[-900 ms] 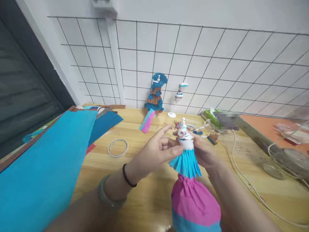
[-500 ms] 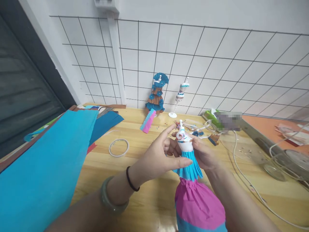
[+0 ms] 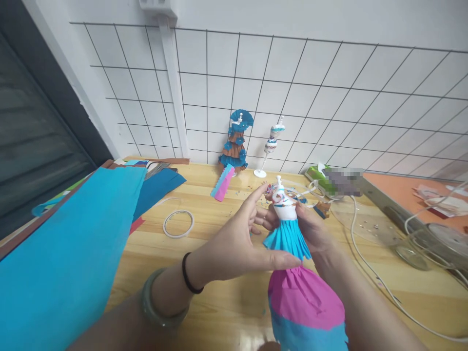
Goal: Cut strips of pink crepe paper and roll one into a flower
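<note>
A small white dress form (image 3: pixel 285 211) stands tilted between my hands. It wears a pleated bright-blue paper ruffle (image 3: pixel 288 239) at the waist and a fuller pink and blue crepe-paper skirt (image 3: pixel 307 302) below. My left hand (image 3: pixel 256 234) is wrapped loosely round it from the left. Its thumb lies across the gap between ruffle and skirt, with the other fingers behind the form. My right hand (image 3: pixel 314 231) grips the form from the right at the bust; most of its fingers are hidden behind it.
A blue paper sheet (image 3: pixel 73 243) covers the table's left side, near a tape roll (image 3: pixel 178 224). At the back are a blue-brown dressed form (image 3: pixel 236 144), another form on a stand (image 3: pixel 271 144) and a pink-blue strip (image 3: pixel 223 183). A white cable (image 3: pixel 360 258) runs along the right.
My left thumb has slid down from the front of the blue ruffle to its lower edge above the pink skirt. The ruffle now shows more fully. The dress form has shifted slightly right.
</note>
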A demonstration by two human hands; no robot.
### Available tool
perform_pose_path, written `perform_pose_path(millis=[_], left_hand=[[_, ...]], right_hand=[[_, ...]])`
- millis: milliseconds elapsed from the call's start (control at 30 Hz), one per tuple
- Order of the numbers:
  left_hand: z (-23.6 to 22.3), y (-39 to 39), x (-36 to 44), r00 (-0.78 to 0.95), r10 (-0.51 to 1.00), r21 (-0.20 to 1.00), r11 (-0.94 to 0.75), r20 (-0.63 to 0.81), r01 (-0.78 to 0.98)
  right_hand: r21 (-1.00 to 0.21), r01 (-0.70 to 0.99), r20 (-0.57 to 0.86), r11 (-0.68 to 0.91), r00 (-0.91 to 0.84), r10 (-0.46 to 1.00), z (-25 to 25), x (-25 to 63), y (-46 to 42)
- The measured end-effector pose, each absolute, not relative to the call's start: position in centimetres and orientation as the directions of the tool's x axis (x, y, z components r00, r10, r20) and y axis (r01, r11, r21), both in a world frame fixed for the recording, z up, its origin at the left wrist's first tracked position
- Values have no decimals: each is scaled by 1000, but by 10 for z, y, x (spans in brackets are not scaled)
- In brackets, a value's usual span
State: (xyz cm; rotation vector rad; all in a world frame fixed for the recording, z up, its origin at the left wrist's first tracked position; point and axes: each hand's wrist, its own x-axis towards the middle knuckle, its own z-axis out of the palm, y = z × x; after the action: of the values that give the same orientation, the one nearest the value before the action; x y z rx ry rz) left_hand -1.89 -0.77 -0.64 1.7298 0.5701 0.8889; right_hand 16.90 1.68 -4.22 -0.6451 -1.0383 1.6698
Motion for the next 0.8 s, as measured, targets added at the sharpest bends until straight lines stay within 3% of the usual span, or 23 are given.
perform_pose_path(millis=[100, 233, 467, 567, 800], left_hand=[[-2, -10, -21, 509, 727, 824, -563, 460, 60], [0, -14, -19, 470, 568, 518, -820, 676, 246], [-3, -15, -17, 473, 303, 88, -902, 827, 423], [-3, -16, -17, 495, 254, -3, -888, 831, 461], [-5, -14, -18, 507, 165, -72, -907, 846, 416]], right_hand=[[-875, -479, 79, -66, -276, 958, -36, 173, 19], [-876, -482, 101, 0, -185, 978, -30, 174, 20], [-900, -433, 130, 45, -168, 977, -31, 168, 20], [-911, -407, 145, 64, -172, 974, -33, 167, 21], [-885, -462, 156, 63, -166, 974, -31, 168, 21]])
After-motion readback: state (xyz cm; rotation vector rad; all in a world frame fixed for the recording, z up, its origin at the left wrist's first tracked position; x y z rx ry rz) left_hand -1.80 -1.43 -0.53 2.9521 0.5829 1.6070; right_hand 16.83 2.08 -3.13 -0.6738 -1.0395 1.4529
